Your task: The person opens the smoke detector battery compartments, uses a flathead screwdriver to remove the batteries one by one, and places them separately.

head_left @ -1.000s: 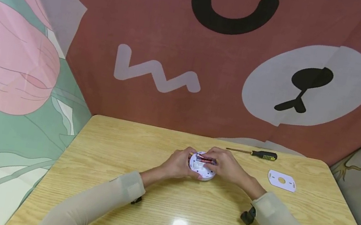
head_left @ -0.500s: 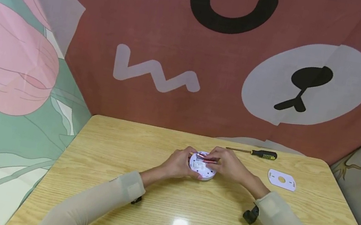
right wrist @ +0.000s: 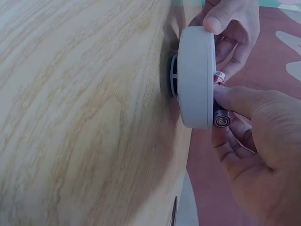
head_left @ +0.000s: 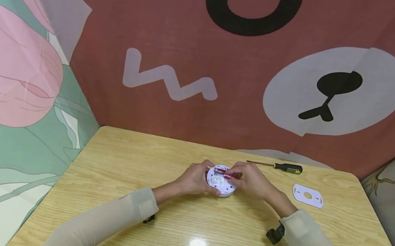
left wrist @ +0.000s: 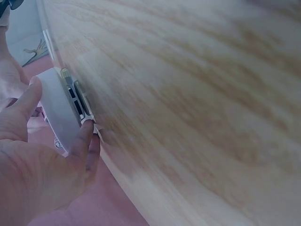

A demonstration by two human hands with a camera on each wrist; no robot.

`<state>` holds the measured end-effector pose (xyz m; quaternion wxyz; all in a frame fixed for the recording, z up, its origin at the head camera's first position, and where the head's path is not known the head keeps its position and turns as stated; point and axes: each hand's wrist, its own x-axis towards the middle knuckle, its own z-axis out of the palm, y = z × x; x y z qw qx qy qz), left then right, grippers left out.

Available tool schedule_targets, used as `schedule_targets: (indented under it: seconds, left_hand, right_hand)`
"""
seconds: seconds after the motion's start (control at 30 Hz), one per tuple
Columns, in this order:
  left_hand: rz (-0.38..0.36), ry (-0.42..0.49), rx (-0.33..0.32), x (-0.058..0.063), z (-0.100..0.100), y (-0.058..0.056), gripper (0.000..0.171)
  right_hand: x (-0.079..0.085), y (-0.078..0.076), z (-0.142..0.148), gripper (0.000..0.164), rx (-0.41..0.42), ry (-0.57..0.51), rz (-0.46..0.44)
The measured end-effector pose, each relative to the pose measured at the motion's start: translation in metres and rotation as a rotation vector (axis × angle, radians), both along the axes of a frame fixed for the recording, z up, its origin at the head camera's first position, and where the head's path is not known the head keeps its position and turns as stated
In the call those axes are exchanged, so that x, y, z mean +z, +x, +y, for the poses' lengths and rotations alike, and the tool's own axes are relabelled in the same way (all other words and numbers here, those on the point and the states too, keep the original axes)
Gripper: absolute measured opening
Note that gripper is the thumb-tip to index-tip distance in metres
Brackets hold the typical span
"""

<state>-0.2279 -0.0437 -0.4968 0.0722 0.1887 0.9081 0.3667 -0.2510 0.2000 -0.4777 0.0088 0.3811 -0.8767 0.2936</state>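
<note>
The right hand (head_left: 252, 180) pinches an AA-type battery (head_left: 229, 177) at the smoke detector's (head_left: 219, 183) face; too light a pinch could drop it. Left of that grip, the left hand (head_left: 193, 179) clamps the detector's rim, where slackening could tip it. A second battery (head_left: 219, 171) beside the pinched one might be knocked loose. Rightward lies a mounting plate (head_left: 307, 196); behind, a screwdriver (head_left: 289, 168).

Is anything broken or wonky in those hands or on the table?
Nothing looks broken or spilled. Only the battery pinched in the right hand looks wonky: it sticks out from the back of what seems a white smoke detector, instead of lying flush inside.
</note>
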Motion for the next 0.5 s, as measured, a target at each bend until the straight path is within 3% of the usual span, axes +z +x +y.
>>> schedule_targets:
  seconds: [0.5]
  left_hand:
    - [0.011,0.001,-0.001,0.0002,-0.0004,-0.0001,0.086]
  right_hand:
    - [-0.0099,0.0023,0.0049,0.024,0.007,-0.138,0.025]
